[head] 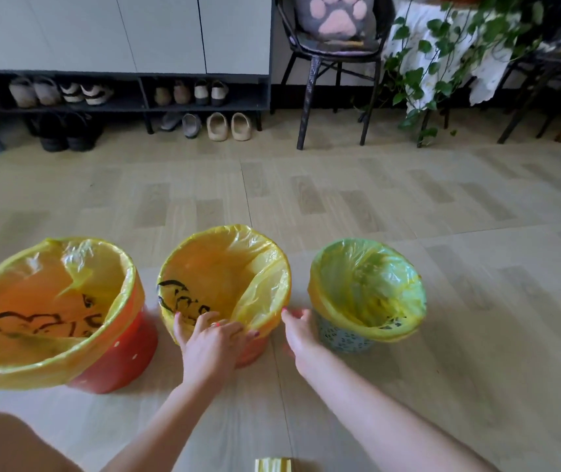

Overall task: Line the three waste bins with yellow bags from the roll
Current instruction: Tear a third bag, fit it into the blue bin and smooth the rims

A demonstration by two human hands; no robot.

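The bag's near edge on the middle bin is pinched by the left hand; the right hand is spread beside it. The edge is best pulled evenly down over the rim.

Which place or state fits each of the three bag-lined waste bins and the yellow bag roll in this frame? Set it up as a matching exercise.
Column one:
1. large red plastic bin
2. middle orange bin
3. small teal patterned bin
4. yellow bag roll

Column two:
A. farthest right in the row
B. left hand grips its bag at the near rim
C. on the floor at the bottom edge of the view
D. farthest left, untouched

Pairs: 1-D, 2-B, 3-A, 4-C
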